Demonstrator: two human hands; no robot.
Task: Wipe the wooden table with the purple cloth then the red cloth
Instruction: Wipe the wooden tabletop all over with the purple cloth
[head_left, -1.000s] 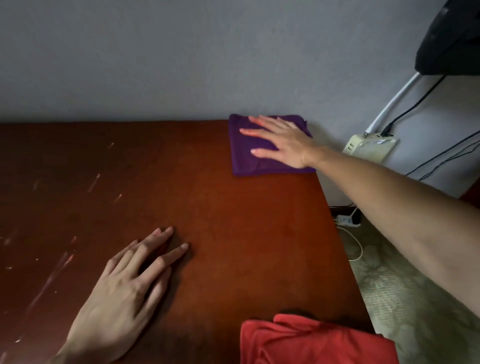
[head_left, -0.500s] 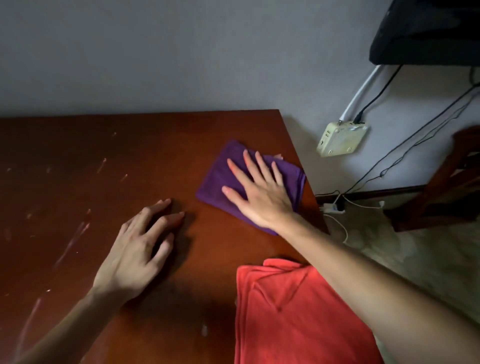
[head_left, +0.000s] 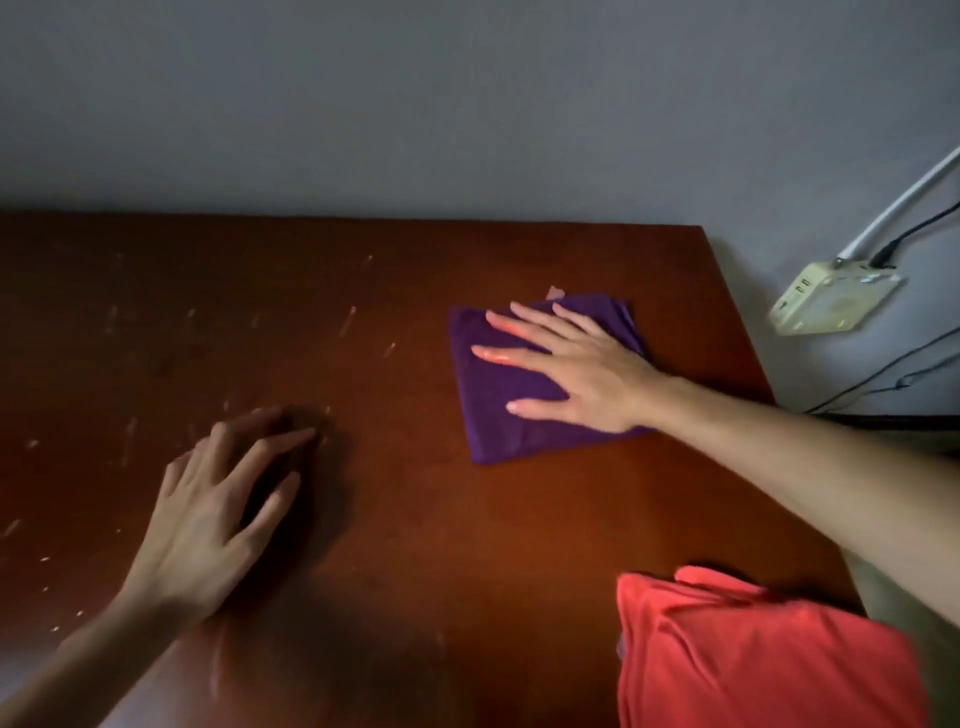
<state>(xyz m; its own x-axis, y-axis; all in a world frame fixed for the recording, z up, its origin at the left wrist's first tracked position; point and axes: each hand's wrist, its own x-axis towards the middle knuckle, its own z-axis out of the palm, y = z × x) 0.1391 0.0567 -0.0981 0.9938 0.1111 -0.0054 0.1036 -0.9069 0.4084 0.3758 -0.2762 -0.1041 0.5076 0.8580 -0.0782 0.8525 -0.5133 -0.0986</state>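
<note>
A folded purple cloth (head_left: 498, 410) lies on the dark reddish wooden table (head_left: 395, 519), right of centre. My right hand (head_left: 576, 371) presses flat on it with straight, spread fingers. My left hand (head_left: 208, 514) rests on the bare wood at the lower left, fingers lightly bent, holding nothing. A folded red cloth (head_left: 753, 654) sits at the table's near right corner, partly under my right forearm.
A grey wall runs along the table's far edge. The table's right edge drops to the floor. A cream power adapter (head_left: 831, 299) with a white conduit and black cables hangs on the wall at the right. Pale scratches mark the left part of the wood.
My right hand slid the purple cloth from the far right corner toward me, then leftward and back out to the middle right. My left hand stayed on the table.
</note>
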